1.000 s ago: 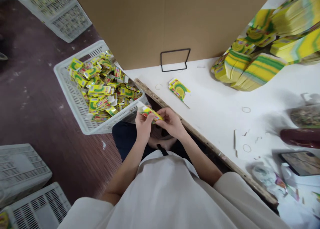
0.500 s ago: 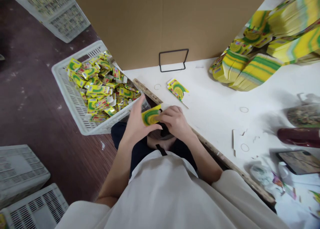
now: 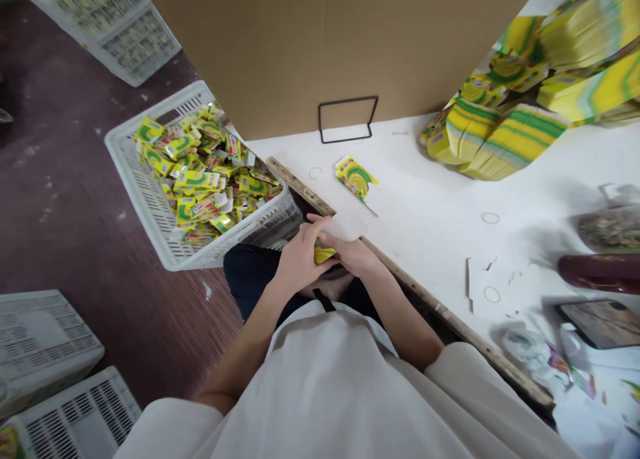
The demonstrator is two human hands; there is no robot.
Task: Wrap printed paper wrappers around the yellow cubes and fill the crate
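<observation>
Between my two hands, above my lap, is a small yellow and green printed carton (image 3: 324,251). My left hand (image 3: 299,255) is closed around its left side, fingers reaching over the top. My right hand (image 3: 356,253) grips its right side, with the thumb near the upper edge. A white flap (image 3: 349,226) sticks up above the right hand; whether it belongs to the same carton I cannot tell. Fingers cover most of the carton. A flat carton of the same print (image 3: 356,177) lies on the white table (image 3: 425,212) just beyond my hands.
Left of me stands a white plastic crate (image 3: 145,205) heaped with small yellow cartons (image 3: 200,179). A large cardboard sheet (image 3: 280,52) rises behind a black wire frame (image 3: 347,120). Stacks of flat cartons (image 3: 515,142), a dark red cylinder (image 3: 597,273) and a phone (image 3: 600,323) are on the right.
My left hand has moved right and closed around the carton, which was more exposed before. The hands are now nearer together, and a white flap shows above the right one.
</observation>
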